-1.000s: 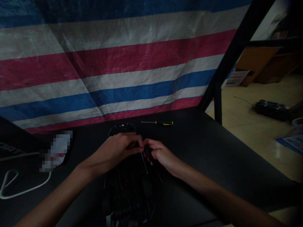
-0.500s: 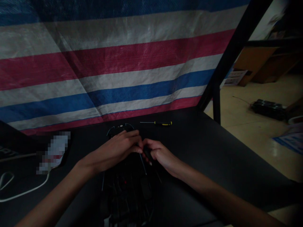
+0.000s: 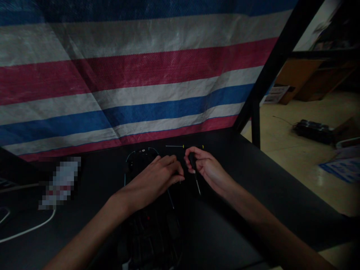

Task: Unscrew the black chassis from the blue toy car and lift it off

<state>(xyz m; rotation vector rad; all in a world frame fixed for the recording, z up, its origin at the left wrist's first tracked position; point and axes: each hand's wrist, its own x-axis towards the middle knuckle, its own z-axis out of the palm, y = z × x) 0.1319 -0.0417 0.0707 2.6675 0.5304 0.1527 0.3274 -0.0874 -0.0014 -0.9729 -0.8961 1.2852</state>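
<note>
My right hand [image 3: 207,167] is closed around the black handle of a small screwdriver [image 3: 195,170], its thin shaft pointing down toward me. My left hand [image 3: 157,177] rests with its fingers pinched together over a dark device [image 3: 152,225] with wires and a small red spot; what the fingers pinch is too small to make out. A thin rod [image 3: 170,198] sticks out below my left hand. A second screwdriver with a yellow and black handle [image 3: 180,146] lies on the dark table [image 3: 253,195] just beyond my right hand. A dark curved part [image 3: 140,154] lies beyond my left hand.
A striped red, white and blue tarp [image 3: 126,82] hangs behind the table. A blurred-out item [image 3: 60,182] and a white cable [image 3: 30,228] lie at the left. A black frame post [image 3: 255,123] stands at the table's right corner; boxes and a dark object [image 3: 313,130] sit on the floor beyond.
My right hand has lifted away from my left and moved up and right, carrying the black-handled screwdriver. My left hand shifted slightly right. The view drifted a little.
</note>
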